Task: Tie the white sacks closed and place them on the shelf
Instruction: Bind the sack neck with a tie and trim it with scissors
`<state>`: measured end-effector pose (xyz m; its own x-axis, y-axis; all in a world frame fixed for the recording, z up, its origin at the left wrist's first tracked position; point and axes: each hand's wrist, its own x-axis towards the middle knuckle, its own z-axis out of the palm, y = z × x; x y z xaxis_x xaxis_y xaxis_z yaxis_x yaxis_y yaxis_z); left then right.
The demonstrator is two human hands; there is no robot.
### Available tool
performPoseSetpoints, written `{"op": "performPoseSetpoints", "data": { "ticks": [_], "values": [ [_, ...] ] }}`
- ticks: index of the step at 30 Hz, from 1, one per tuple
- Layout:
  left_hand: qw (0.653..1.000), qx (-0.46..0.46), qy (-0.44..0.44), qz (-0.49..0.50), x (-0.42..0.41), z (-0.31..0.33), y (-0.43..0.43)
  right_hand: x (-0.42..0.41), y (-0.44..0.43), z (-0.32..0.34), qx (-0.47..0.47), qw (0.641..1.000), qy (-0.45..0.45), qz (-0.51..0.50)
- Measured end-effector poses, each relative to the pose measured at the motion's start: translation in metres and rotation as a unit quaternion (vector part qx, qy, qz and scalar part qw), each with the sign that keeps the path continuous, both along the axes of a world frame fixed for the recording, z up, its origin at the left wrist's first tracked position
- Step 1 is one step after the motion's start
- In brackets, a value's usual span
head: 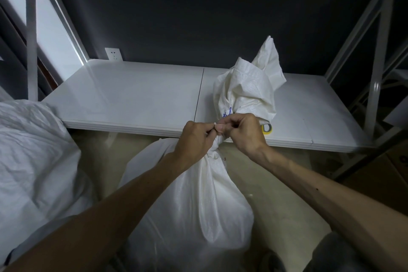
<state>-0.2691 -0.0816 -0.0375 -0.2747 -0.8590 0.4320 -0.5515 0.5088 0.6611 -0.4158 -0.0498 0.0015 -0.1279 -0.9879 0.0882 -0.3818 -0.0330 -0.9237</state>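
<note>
— So, where's the sack?
— I see the white sack (189, 201) standing on the floor, right against the front edge of the shelf (132, 95). Its loose top flares over the shelf board.
— And the hands?
— The left hand (196, 137) and right hand (245, 130) both pinch a small pale bit at its gathered neck, fingertips almost touching. String or fabric, I can't tell.
— Anything nearby?
— A yellow object (267, 128) sits on the shelf, half hidden behind the right hand. A second sack (33, 161) slumps at the left, a cardboard box (375, 174) lies low on the right, and there's a wall socket (113, 53) behind.
</note>
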Motion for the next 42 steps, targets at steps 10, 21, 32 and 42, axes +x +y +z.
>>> {"op": "performPoseSetpoints", "data": {
  "ticks": [10,21,32,42],
  "values": [
    [0.999,-0.027,-0.015,-0.006,-0.002,-0.003,-0.003,-0.003,0.000,0.003,0.007,1.000,-0.004,-0.009],
    [1.000,0.003,0.025,-0.007,-0.003,-0.007,-0.004,-0.006,-0.002,-0.003,-0.014,1.000,0.012,0.001],
    [0.999,-0.029,0.012,-0.024,-0.003,-0.009,-0.004,-0.008,-0.003,-0.004,-0.001,1.000,0.031,-0.006],
    [0.999,-0.030,-0.010,-0.028,-0.003,-0.013,-0.006,-0.008,-0.004,-0.003,0.012,0.999,0.043,-0.005]
  ]
}}
